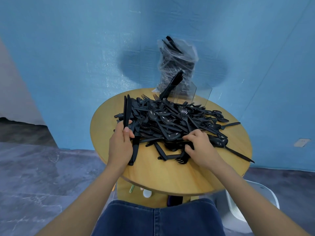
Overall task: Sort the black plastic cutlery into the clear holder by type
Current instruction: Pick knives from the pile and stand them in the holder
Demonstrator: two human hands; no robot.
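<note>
— Cutlery?
— A heap of black plastic cutlery (170,120) (forks, spoons, knives mixed) covered the round wooden table (170,172).
— Holder?
— The clear holder (185,94) stood at the table's far edge; a few black pieces leaned in its left compartment. A clear plastic bag (178,65) of more cutlery stood just behind it.
— Hands?
— The left hand (121,142) gripped two knives (127,110), upright, at the heap's left edge. The right hand (198,147) had its fingers curled round a piece at the near edge; its type could not be told.
</note>
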